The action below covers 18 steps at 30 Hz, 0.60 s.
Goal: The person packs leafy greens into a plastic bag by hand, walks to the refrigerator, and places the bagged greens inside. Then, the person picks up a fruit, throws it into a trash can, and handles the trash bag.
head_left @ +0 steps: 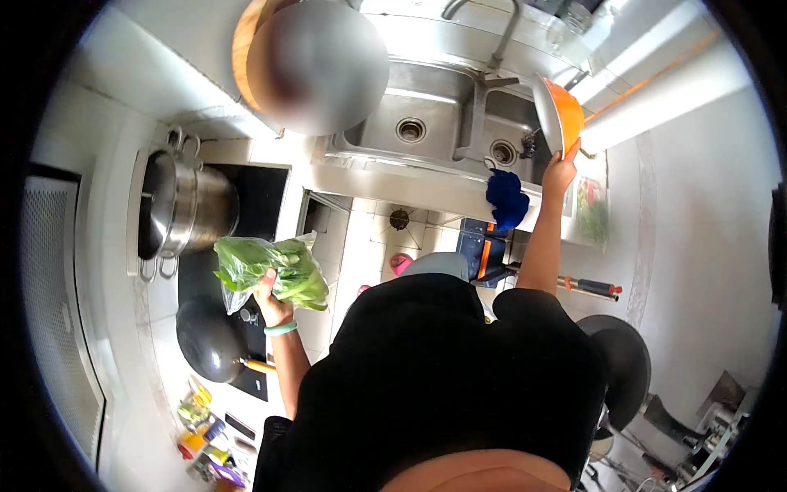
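Note:
My left hand [270, 297] is closed around a clear plastic bag of leafy green vegetables [287, 266], held up beside the stove. A pale green bangle circles that wrist. On the other side, my right hand [561, 170] grips the rim of an orange bowl [566, 115] with a pale inside. The bowl is tilted on its side above the right end of the double sink [422, 90]. A dark blue cloth [507, 199] hangs over the sink's front edge, left of my right forearm.
A steel steamer pot [193, 205] and a black wok [211, 340] stand on the stove at left. The faucet [504, 41] rises behind the sink. Bagged greens [592, 215] lie right of the sink. Packets and bottles [205, 435] crowd the lower-left counter.

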Available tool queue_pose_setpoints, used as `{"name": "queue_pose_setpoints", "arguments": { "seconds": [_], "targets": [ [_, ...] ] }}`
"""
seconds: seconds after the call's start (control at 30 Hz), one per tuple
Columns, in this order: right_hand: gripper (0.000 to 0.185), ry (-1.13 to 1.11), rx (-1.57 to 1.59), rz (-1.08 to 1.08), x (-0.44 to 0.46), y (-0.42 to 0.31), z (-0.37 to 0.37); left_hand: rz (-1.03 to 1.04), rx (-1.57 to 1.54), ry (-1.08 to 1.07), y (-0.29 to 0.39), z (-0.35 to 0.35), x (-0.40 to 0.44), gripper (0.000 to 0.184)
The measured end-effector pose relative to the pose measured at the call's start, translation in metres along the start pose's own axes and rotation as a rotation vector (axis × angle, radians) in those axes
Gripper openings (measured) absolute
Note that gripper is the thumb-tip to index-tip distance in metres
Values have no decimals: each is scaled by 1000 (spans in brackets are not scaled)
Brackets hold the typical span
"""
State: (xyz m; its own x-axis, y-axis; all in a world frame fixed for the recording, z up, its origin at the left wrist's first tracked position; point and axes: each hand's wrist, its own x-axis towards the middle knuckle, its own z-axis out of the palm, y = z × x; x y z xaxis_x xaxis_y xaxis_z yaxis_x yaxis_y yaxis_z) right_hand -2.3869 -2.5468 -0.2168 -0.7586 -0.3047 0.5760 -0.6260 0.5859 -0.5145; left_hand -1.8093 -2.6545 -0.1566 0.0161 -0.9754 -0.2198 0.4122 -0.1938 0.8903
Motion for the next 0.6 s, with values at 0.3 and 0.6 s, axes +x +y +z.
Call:
{"name": "queue_pose_setpoints", "arguments": {
  "seconds": [0.3,0.6],
  "targets": [
    [34,-331,-96,105,-22,61,112,15,-58,120,-6,6,-26,37],
    [34,-1099,1254,964,-64,-50,185,81,-216,322,-5,28,-38,46]
  ]
}}
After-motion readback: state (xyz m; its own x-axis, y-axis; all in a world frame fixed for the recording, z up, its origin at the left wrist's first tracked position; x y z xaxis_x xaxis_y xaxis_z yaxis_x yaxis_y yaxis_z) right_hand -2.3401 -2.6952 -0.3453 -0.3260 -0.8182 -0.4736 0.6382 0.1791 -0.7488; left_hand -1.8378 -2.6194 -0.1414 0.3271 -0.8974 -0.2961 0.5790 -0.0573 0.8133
